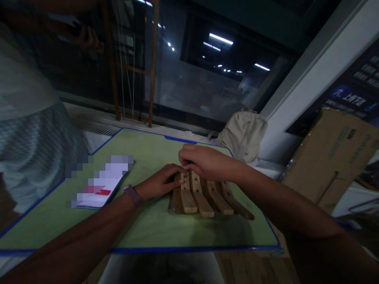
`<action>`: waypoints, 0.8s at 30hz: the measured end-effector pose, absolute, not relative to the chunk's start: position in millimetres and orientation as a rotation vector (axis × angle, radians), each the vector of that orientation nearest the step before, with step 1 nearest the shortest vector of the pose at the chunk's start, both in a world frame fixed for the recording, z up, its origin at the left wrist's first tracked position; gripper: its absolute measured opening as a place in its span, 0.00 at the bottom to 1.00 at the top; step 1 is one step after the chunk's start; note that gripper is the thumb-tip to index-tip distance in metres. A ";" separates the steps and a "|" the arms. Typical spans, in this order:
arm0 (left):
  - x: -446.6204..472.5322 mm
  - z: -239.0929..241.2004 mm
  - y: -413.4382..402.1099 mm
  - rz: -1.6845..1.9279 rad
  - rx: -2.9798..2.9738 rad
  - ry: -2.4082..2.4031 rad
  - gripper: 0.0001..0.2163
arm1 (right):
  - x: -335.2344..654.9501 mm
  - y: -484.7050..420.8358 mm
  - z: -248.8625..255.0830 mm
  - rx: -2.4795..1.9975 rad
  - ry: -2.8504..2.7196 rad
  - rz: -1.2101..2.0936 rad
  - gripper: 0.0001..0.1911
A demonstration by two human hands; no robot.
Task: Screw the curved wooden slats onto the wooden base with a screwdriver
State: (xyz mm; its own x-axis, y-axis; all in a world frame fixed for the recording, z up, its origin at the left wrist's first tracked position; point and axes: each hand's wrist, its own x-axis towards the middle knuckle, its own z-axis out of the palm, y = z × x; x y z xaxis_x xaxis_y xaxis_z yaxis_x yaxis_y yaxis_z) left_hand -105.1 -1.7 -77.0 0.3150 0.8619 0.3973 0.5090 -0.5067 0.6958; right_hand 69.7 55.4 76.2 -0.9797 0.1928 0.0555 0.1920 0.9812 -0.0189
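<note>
- Head view: wooden strips (201,200) are lying at six o'clock on the green worktop (154,228).
- Right hand (201,159) is pinching a thin shaft (186,173) above them.
- Left hand (160,181) is touching them, thumb and fingers parted.

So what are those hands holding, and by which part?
The right hand seems to grip a thin dark rod by its upper end, mostly hidden. The left hand touches the leftmost pale wooden piece near its far end; grip unclear.
</note>
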 end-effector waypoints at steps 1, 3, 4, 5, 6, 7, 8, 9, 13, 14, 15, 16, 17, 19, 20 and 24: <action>-105.0 -76.6 -1.7 1.063 2.141 1.206 0.16 | 68.3 58.3 75.4 -0.394 -3.061 -0.055 0.02; -104.8 -75.8 -1.8 1.065 2.142 1.194 0.16 | 68.1 61.3 73.7 -0.654 -3.014 -0.219 0.10; -104.7 -75.6 -1.9 1.072 2.144 1.194 0.16 | 69.4 60.6 72.9 -0.745 -2.981 -0.259 0.13; -104.5 -75.7 -1.9 1.079 2.147 1.195 0.16 | 71.3 58.6 72.1 -0.762 -2.969 -0.239 0.14; -104.4 -76.2 -1.7 1.088 2.149 1.192 0.16 | 73.5 55.8 71.5 -0.708 -2.977 -0.161 0.13; -104.3 -76.8 -1.5 1.092 2.149 1.186 0.16 | 75.5 52.9 71.3 -0.608 -2.987 -0.051 0.11; -104.2 -77.5 -1.3 1.094 2.148 1.180 0.16 | 76.9 50.7 71.3 -0.497 -2.994 0.062 0.08; -104.2 -78.2 -1.1 1.096 2.148 1.174 0.16 | 77.5 49.9 71.6 -0.388 -3.003 0.156 0.07; -103.9 -78.2 -1.6 1.095 2.148 1.191 0.15 | 73.2 62.1 72.2 -0.336 -3.018 0.153 0.03; -103.8 -77.5 -1.9 1.092 2.154 1.195 0.15 | 72.1 66.1 71.6 -0.447 -3.004 0.060 0.03; -103.6 -76.8 -2.2 1.086 2.161 1.195 0.15 | 71.7 68.7 70.8 -0.575 -2.980 -0.051 0.08; -103.5 -76.2 -2.3 1.082 2.167 1.196 0.16 | 72.0 69.4 70.0 -0.690 -2.953 -0.158 0.12; -103.4 -75.8 -2.3 1.079 2.172 1.197 0.16 | 73.0 67.8 69.3 -0.756 -2.933 -0.235 0.15; -103.2 -76.1 -1.9 1.089 2.170 1.199 0.16 | 75.8 59.5 68.9 -0.682 -2.963 -0.221 0.16; -103.2 -76.6 -1.6 1.092 2.168 1.194 0.16 | 77.0 54.2 69.5 -0.580 -2.988 -0.137 0.13; -103.8 -78.6 -1.5 1.103 2.175 1.183 0.15 | 75.4 47.7 73.1 -0.241 -3.034 0.222 0.06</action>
